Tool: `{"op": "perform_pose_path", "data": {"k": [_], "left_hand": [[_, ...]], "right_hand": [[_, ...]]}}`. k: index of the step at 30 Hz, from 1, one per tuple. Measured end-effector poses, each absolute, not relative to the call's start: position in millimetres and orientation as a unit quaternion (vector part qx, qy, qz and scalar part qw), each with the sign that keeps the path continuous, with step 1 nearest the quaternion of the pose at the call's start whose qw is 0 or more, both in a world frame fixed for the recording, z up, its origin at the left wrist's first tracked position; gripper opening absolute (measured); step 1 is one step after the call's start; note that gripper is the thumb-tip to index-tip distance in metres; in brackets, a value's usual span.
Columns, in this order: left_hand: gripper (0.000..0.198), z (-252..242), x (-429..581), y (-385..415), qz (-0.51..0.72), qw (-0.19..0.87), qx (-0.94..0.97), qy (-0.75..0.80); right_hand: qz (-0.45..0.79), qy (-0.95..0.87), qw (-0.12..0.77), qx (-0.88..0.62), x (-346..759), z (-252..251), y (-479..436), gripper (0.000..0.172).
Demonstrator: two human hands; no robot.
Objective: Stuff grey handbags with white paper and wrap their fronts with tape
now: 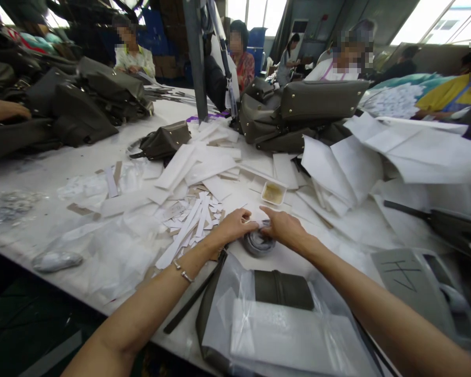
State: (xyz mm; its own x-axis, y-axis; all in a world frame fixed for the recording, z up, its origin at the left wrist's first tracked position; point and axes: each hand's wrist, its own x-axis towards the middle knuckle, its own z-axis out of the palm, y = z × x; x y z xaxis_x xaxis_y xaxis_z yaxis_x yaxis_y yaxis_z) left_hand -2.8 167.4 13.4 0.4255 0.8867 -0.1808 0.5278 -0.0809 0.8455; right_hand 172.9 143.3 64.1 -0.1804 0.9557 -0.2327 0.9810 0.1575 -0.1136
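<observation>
My left hand (pixel 237 223) and my right hand (pixel 284 226) meet over a round grey thing (pixel 259 247), which looks like a roll or a small bowl with crumpled matter inside. Both hands have fingers closed in a pinch, with a small whitish bit between them too small to name. The right fingers reach over the round thing's rim. Nearer to me, between my forearms, lies a dark olive bag (pixel 214 314), covered by clear plastic film and a white sheet (pixel 290 335). Beyond my hands stands a small white tray (pixel 273 193) with a yellowish substance in it.
White paper strips (pixel 192 228) lie to the left beside plastic film (pixel 118 256). Dark bags (pixel 82 99) and stacked bags (pixel 322 99) stand at the back. White sheets (pixel 419 141) and a grey box-like object (pixel 410 277) are at right. A post (pixel 196 63) rises mid-table; several people work beyond.
</observation>
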Motion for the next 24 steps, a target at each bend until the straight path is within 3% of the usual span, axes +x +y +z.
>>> {"op": "perform_pose_path", "data": {"k": [2,5,7,8,11,14,16,19,24], "left_hand": [[0.051,18.8,-6.1,170.6,0.193,0.381,0.741,0.519],[0.052,25.3,-6.2,167.7,0.167,0.302,0.784,0.515],[0.05,25.1,-2.1,164.9,0.145,0.269,0.81,0.501],[0.047,23.5,0.9,164.4,0.133,0.257,0.822,0.491],[0.027,16.2,11.2,168.5,0.097,0.229,0.85,0.464],[0.018,11.6,18.5,176.6,0.072,0.208,0.865,0.45],[0.017,12.0,20.4,179.7,0.058,0.199,0.869,0.449],[0.02,16.2,21.2,178.9,0.045,0.189,0.866,0.461],[0.031,33.0,16.0,182.3,0.059,0.203,0.861,0.462]], "right_hand": [[-0.163,0.75,-0.033,0.641,184.9,72.1,135.8,0.065],[-0.277,0.714,-0.16,0.622,209.0,90.2,90.8,0.039],[-0.358,0.693,-0.149,0.608,224.1,102.8,41.9,0.019],[-0.385,0.694,-0.127,0.596,229.5,107.9,15.1,0.021],[-0.255,0.776,-0.171,0.551,233.7,110.7,-57.0,0.015],[-0.094,0.841,-0.194,0.496,223.0,85.2,-98.7,0.064],[-0.081,0.851,-0.167,0.491,212.7,55.5,-110.8,0.085],[-0.098,0.843,-0.147,0.509,200.5,13.1,-115.8,0.097],[-0.109,0.842,-0.188,0.494,202.4,1.7,-110.6,0.094]]}}
